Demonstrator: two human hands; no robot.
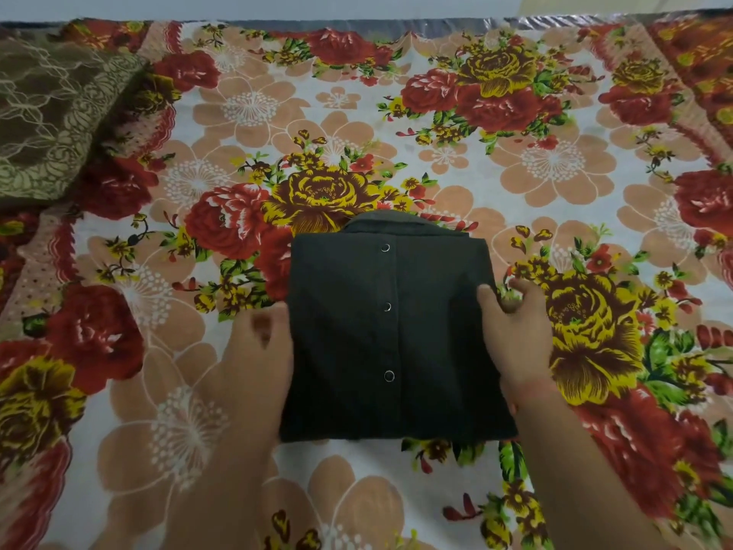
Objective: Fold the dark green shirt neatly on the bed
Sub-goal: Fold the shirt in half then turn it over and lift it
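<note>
The dark green shirt (388, 335) lies as a compact rectangle on the flowered bed sheet (515, 160), with three metal snaps down its middle and its collar at the far end. My left hand (258, 359) presses against the shirt's left edge, blurred, and whether its fingers go under the cloth is hidden. My right hand (515, 331) is at the right edge, thumb on top of the fabric and fingers curled beside it.
A brown pillow with a pale lace pattern (55, 113) lies at the far left of the bed. The bed's far edge runs along a pale wall (357, 5). Open sheet surrounds the shirt on all sides.
</note>
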